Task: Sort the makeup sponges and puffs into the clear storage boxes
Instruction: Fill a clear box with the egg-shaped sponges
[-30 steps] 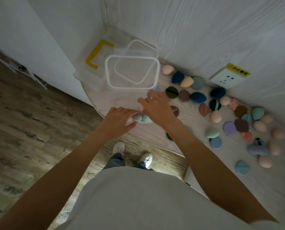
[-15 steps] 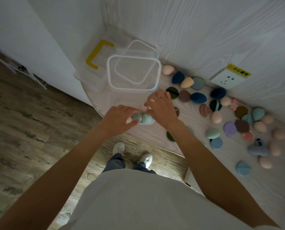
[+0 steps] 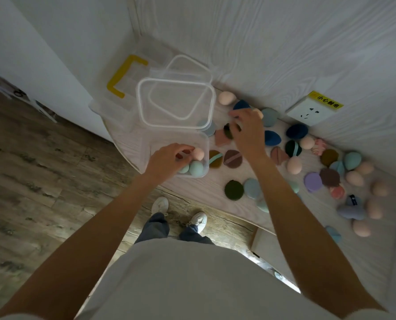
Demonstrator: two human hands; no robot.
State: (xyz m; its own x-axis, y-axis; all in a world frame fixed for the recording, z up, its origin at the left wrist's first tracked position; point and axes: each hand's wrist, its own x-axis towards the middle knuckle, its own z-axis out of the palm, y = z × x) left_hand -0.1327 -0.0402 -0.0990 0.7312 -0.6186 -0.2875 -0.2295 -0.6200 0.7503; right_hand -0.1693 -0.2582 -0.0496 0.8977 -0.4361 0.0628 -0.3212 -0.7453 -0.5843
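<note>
Since the earlier frame the two hands have parted: the right one has left the teal sponges and reached back toward the wall, while the left stays at the near box. From the left, a clear bin with a yellow handle point(image 3: 126, 76) sits in the corner, with an empty clear storage box point(image 3: 176, 102) stacked by it. In front, the left hand point(image 3: 167, 159) dips into the small clear box point(image 3: 205, 155), fingers curled loosely around a pink sponge point(image 3: 198, 153) above two teal sponges point(image 3: 195, 168). Further right, the right hand point(image 3: 247, 130) hovers over the surface point(image 3: 312, 211), fingers bent and pinching at a dark green puff point(image 3: 228, 131). Many more sponges and puffs lie scattered to the right, below a wall socket point(image 3: 308, 112).
</note>
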